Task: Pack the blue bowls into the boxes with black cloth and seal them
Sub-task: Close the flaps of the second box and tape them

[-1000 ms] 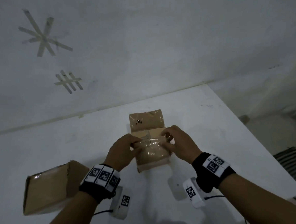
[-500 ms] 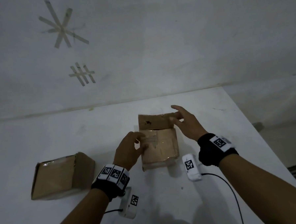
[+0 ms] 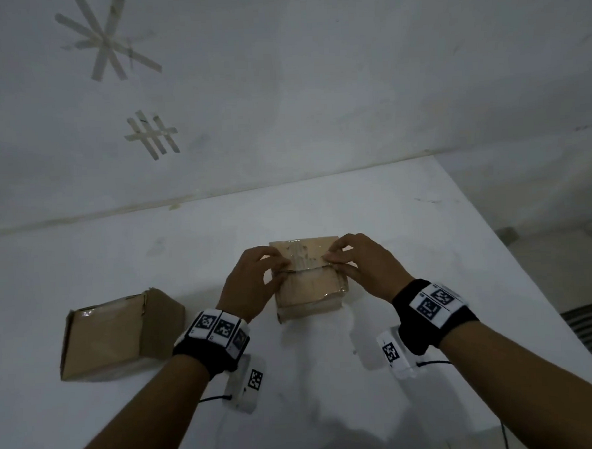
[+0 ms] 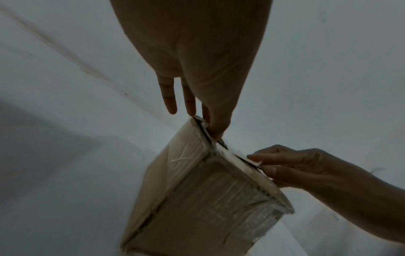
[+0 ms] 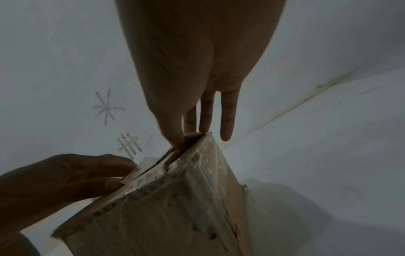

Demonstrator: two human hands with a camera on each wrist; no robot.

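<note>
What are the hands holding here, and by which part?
Both hands, left and right, pinch the middle box at its top flap seam, one at each end.

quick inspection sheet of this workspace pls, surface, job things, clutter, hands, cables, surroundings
surface: white table, scuffed.
job's things: taped cardboard box at centre, flaps together; second cardboard box lying at left; bowls and cloth not seen.
clutter: nothing seen.
grippers: left hand and right hand each pinch the centre box's top seam.
cables: black cable from the left wrist camera.
surroundings: white wall with tape marks.
</note>
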